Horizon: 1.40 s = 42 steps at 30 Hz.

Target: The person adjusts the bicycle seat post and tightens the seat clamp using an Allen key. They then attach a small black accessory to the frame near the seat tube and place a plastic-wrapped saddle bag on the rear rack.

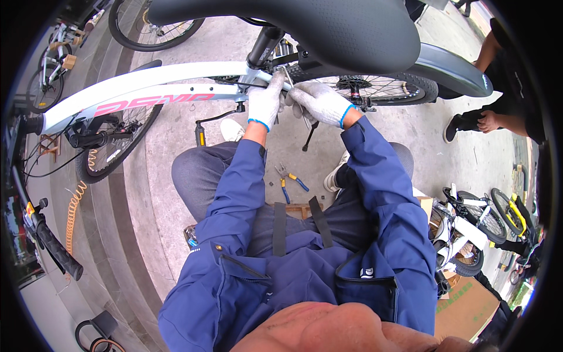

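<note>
A white bicycle frame (pixel 193 71) with pink lettering stretches across in front of me, under a black saddle (pixel 358 29) on its seat post (pixel 265 48). My left hand (pixel 265 104), in a white knit glove, is closed against the frame just below the seat post; what its fingers hold is hidden. Beside it my right hand (pixel 321 103), gloved the same way with a blue cuff, is closed around a slim silver rod-like tool (pixel 306 121). Its bent upper end shows between the hands, and its exact kind is unclear. The rear wheel (pixel 381 88) lies just beyond my right hand.
Pliers (pixel 290 180) with blue and yellow handles lie on the concrete between my feet. A crank pedal (pixel 200 135) hangs near my left knee. Another person (pixel 498 111) stands at right. More bicycles (pixel 469 226) and a cardboard box (pixel 469 308) are at lower right; steps (pixel 126 234) run along the left.
</note>
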Each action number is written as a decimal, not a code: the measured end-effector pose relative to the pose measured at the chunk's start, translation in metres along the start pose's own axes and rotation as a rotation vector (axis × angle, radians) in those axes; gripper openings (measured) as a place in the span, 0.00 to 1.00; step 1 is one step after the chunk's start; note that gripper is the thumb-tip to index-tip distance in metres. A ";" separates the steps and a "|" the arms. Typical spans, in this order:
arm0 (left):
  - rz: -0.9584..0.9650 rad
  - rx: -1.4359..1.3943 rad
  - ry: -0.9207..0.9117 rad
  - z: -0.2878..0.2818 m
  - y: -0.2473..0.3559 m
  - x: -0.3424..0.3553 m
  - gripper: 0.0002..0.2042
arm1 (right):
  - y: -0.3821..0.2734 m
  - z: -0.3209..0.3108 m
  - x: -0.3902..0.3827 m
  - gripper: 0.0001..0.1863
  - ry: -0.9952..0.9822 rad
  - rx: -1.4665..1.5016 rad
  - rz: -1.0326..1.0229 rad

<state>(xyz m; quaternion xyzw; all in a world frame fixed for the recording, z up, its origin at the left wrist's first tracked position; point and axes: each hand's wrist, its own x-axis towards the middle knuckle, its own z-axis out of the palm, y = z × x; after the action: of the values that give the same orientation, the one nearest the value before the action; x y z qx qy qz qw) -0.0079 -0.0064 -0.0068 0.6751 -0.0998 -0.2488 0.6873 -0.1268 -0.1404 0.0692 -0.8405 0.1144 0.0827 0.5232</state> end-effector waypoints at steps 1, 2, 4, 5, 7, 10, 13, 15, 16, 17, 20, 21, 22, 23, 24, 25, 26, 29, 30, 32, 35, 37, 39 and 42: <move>-0.012 0.009 -0.009 0.000 -0.001 0.000 0.18 | -0.001 0.000 -0.001 0.24 0.002 0.031 0.007; 0.003 -0.005 0.002 0.000 -0.002 0.001 0.19 | -0.001 0.001 -0.002 0.24 -0.002 0.060 0.024; 0.020 -0.009 0.032 0.000 -0.007 0.002 0.21 | -0.002 0.002 -0.003 0.24 -0.027 0.168 0.020; 0.030 -0.030 0.031 0.001 -0.009 0.003 0.21 | -0.002 0.004 -0.004 0.24 -0.008 0.213 0.035; 0.082 -0.072 0.031 0.001 -0.012 0.006 0.21 | -0.001 0.009 -0.003 0.24 -0.011 0.327 0.039; 0.111 -0.125 0.035 0.000 -0.016 0.008 0.22 | 0.000 0.016 0.000 0.24 0.019 0.328 0.014; 0.048 -0.070 0.056 -0.002 -0.016 0.007 0.23 | 0.001 0.020 0.005 0.23 0.002 0.245 -0.001; 0.049 -0.133 0.054 0.001 -0.016 0.008 0.22 | 0.001 0.024 0.005 0.22 -0.012 0.332 0.015; 0.053 -0.165 0.055 0.002 -0.016 0.009 0.22 | 0.001 0.027 0.003 0.22 -0.013 0.448 0.033; 0.023 -0.209 0.025 0.004 -0.017 0.011 0.21 | 0.001 0.029 -0.001 0.22 -0.070 0.569 0.037; -0.025 -0.202 -0.048 0.002 -0.027 0.017 0.18 | -0.005 0.035 -0.013 0.23 -0.156 0.419 0.155; -0.014 -0.109 -0.057 -0.001 -0.032 0.019 0.17 | -0.010 0.039 -0.013 0.23 -0.138 0.393 0.174; 0.075 -0.048 -0.082 -0.004 -0.038 0.022 0.17 | -0.016 0.044 -0.011 0.23 -0.129 0.501 0.124; 0.095 -0.201 -0.258 -0.015 -0.049 0.011 0.18 | -0.025 0.055 -0.008 0.23 -0.087 0.603 0.105; 0.055 -0.247 -0.288 -0.019 -0.058 0.009 0.20 | -0.034 0.065 -0.002 0.23 -0.045 0.700 0.110; 0.181 -0.293 -0.369 -0.023 -0.066 0.008 0.23 | -0.044 0.076 0.013 0.22 -0.044 0.975 0.140; 0.161 -0.198 -0.290 -0.023 -0.074 0.009 0.24 | -0.055 0.088 0.031 0.21 -0.005 1.131 0.034; 0.244 0.188 0.015 -0.014 -0.088 0.034 0.23 | -0.066 0.109 0.062 0.19 0.122 1.450 -0.112; 0.343 0.328 0.113 -0.012 -0.094 0.039 0.23 | -0.064 0.111 0.065 0.19 0.128 1.455 -0.079; 0.540 0.606 0.305 -0.011 -0.106 0.047 0.24 | -0.057 0.106 0.060 0.17 0.182 1.431 -0.145; 0.355 0.032 -0.097 -0.019 -0.114 0.055 0.23 | -0.052 0.100 0.040 0.14 0.342 1.368 -0.128; -0.036 -0.614 -0.297 -0.025 -0.112 0.053 0.23 | -0.048 0.089 0.025 0.14 0.319 1.143 -0.069; -0.251 -0.749 -0.265 -0.025 -0.100 0.049 0.19 | -0.041 0.069 0.013 0.20 0.220 0.962 0.049; 0.050 -0.247 -0.065 -0.007 -0.070 0.043 0.18 | -0.021 0.038 -0.001 0.22 0.158 0.590 0.132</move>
<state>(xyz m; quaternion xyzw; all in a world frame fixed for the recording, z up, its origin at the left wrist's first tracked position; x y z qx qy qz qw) 0.0177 -0.0184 -0.0844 0.5740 -0.1073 -0.2637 0.7677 -0.1228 -0.0973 0.0708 -0.6470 0.2282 0.0140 0.7274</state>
